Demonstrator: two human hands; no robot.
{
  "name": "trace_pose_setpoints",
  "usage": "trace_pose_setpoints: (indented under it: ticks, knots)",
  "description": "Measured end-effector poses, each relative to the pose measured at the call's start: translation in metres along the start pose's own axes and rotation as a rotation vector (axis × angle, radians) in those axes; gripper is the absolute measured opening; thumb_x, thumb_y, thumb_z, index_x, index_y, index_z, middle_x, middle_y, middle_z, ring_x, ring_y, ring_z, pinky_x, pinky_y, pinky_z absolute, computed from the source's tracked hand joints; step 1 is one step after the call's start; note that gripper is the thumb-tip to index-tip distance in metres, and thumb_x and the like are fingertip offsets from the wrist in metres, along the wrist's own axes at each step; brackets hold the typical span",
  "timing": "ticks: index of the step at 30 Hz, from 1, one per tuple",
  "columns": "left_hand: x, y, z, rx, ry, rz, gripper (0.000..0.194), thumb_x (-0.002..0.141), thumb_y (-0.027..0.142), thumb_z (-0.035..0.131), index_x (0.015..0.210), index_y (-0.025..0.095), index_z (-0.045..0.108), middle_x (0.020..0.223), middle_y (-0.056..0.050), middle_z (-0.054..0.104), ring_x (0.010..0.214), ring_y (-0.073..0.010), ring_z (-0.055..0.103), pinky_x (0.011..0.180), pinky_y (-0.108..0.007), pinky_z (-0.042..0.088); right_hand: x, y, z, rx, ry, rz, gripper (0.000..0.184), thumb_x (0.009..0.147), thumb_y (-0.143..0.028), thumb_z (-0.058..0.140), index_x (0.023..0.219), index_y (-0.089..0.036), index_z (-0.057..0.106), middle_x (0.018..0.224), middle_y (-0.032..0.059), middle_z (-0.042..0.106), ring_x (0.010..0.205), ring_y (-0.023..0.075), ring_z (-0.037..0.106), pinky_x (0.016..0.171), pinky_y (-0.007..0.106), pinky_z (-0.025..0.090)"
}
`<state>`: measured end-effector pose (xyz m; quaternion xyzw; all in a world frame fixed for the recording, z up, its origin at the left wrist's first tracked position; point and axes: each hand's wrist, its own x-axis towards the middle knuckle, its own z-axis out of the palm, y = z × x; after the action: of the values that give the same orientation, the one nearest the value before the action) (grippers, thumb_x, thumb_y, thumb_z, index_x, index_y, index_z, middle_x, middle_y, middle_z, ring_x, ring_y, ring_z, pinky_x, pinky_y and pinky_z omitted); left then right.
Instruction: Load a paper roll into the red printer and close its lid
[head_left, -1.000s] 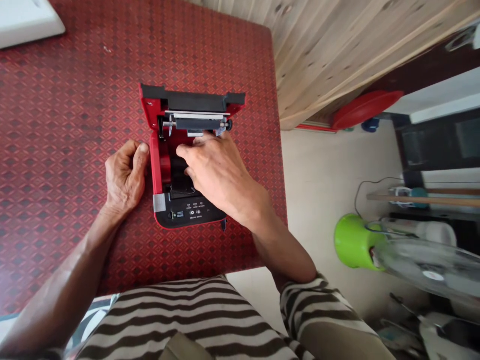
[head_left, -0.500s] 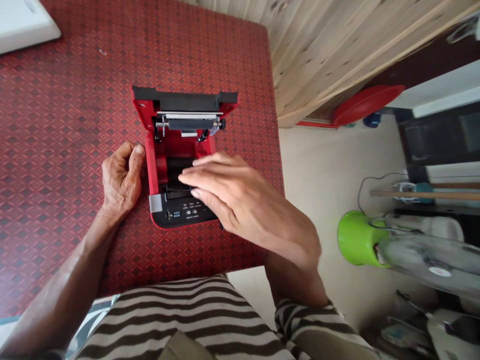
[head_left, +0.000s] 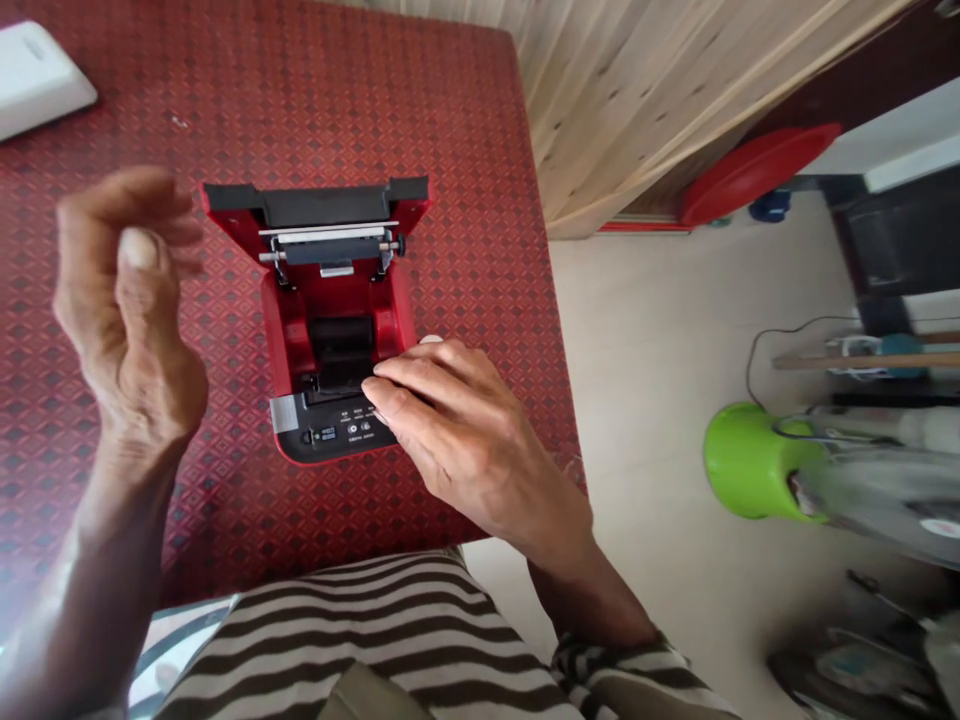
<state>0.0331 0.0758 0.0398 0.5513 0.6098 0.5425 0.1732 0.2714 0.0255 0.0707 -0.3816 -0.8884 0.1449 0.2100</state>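
A red-and-black device [head_left: 341, 310], lid [head_left: 326, 206] raised, stands on the patterned table [head_left: 480, 220]. Beside it the left hand [head_left: 131, 310] (blurred) hangs half-curled, apparently empty; the right hand [head_left: 472, 430], fingers bent, lies over its near right corner, grip indeterminable.

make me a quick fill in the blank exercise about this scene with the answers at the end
The lid of the red device stands ____.
The hand over the device's black panel is the person's ____ one.
The clothing at the picture's lower edge is patterned with ____.
The patterned tabletop is mainly ____ in colour.
Missing words: open; right; stripes; red.
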Motion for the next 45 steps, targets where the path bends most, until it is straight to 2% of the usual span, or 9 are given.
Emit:
trace_pose_setpoints:
  ticks: [2,5,7,13,19,26,32,35,45]
  knots:
    - [0.008,0.018,0.001,0.029,-0.065,0.136,0.058,0.102,0.065,0.038,0.14,0.029,0.062,0.134,-0.002,0.066,0.122,-0.022,0.066,0.102,-0.04,0.054,-0.003,0.0,0.003,-0.028,0.029,0.002,0.023,0.101,-0.009,0.054,0.118,-0.012,0.069,0.117,0.0097,0.075,0.109,0.0231,0.062,0.099,0.043,0.052]
    - [0.01,0.036,-0.002,0.108,-0.257,0.215,0.06,0.107,0.058,0.029,0.145,0.021,0.059,0.132,-0.006,0.067,0.121,-0.0223,0.065,0.106,-0.043,0.053,-0.007,-0.002,0.008,-0.071,0.081,0.002,0.022,0.099,-0.009,0.056,0.117,-0.012,0.069,0.118,0.0092,0.076,0.107,0.0229,0.063,0.096,0.042,0.053]
    - [0.004,0.041,-0.007,0.197,-0.324,0.234,0.062,0.106,0.058,0.03,0.145,0.019,0.059,0.128,-0.01,0.068,0.117,-0.025,0.066,0.107,-0.047,0.052,-0.009,-0.004,0.01,-0.083,0.107,0.008,0.022,0.099,-0.009,0.057,0.118,-0.012,0.069,0.118,0.0092,0.076,0.107,0.0225,0.063,0.095,0.042,0.053]
    - [-0.03,0.032,-0.021,0.249,-0.385,0.405,0.059,0.103,0.057,0.035,0.139,0.021,0.065,0.133,-0.011,0.067,0.126,-0.0314,0.061,0.111,-0.054,0.046,-0.014,-0.008,0.014,-0.153,0.156,0.014,0.022,0.099,-0.011,0.058,0.117,-0.015,0.07,0.116,0.0075,0.077,0.113,0.0218,0.062,0.101,0.04,0.052]
    - [-0.05,0.02,-0.023,0.237,-0.446,0.478,0.058,0.1,0.053,0.046,0.146,0.02,0.059,0.14,-0.015,0.061,0.136,-0.0337,0.055,0.119,-0.055,0.042,-0.017,-0.008,0.017,-0.206,0.188,-0.01,0.023,0.098,-0.011,0.06,0.118,-0.013,0.069,0.115,0.0065,0.078,0.113,0.021,0.063,0.102,0.038,0.051]
    - [-0.052,0.012,-0.026,0.235,-0.496,0.538,0.063,0.094,0.051,0.057,0.15,0.022,0.054,0.141,-0.016,0.059,0.137,-0.0375,0.054,0.119,-0.058,0.043,-0.011,-0.01,0.016,-0.201,0.197,0.006,0.023,0.101,-0.013,0.056,0.12,-0.015,0.068,0.108,0.0059,0.077,0.106,0.0194,0.062,0.098,0.037,0.05]
    - [-0.05,0.013,-0.028,0.232,-0.507,0.536,0.065,0.092,0.051,0.06,0.15,0.023,0.054,0.142,-0.015,0.059,0.137,-0.0374,0.054,0.119,-0.058,0.042,0.003,-0.014,0.016,-0.273,0.181,0.039,0.013,0.101,-0.019,0.059,0.104,-0.016,0.071,0.094,0.0036,0.074,0.091,0.02,0.057,0.084,0.039,0.044]
    - [-0.05,0.012,-0.028,0.235,-0.506,0.529,0.065,0.091,0.05,0.061,0.151,0.026,0.053,0.143,-0.014,0.058,0.138,-0.0365,0.054,0.119,-0.057,0.042,0.008,-0.016,0.014,-0.285,0.143,0.04,0.017,0.103,-0.018,0.054,0.099,-0.019,0.071,0.086,0.0015,0.07,0.088,0.0197,0.054,0.079,0.039,0.038]
    - [-0.044,0.015,-0.026,0.217,-0.502,0.548,0.064,0.089,0.043,0.063,0.149,0.019,0.055,0.143,-0.016,0.059,0.137,-0.0372,0.054,0.119,-0.057,0.042,0.01,-0.016,0.013,-0.29,0.143,-0.042,0.021,0.103,-0.014,0.051,0.097,-0.02,0.07,0.09,0.0006,0.07,0.092,0.0195,0.055,0.077,0.038,0.038]
